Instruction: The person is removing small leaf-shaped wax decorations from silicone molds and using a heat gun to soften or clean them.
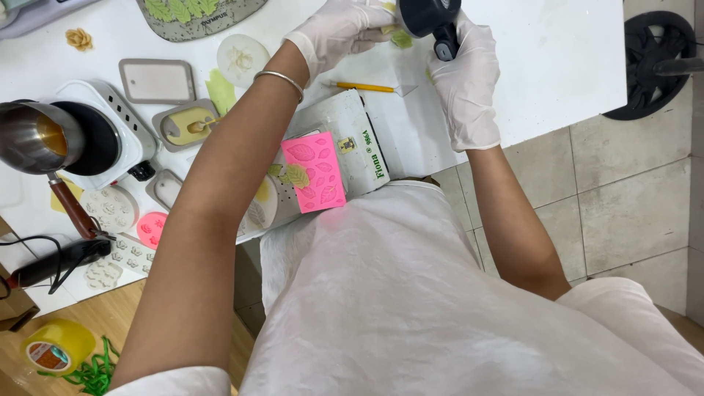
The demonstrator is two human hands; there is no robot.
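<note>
A white rectangular box [352,139] with a small green-and-yellow label [347,144] lies at the white tabletop's [557,59] near edge (a pink leaf mould partly covers it).

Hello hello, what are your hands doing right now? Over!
Right hand gripping dark tool. Left hand pinching pale green piece under it. Yellow pencil lies nearby, not blocking.
</note>
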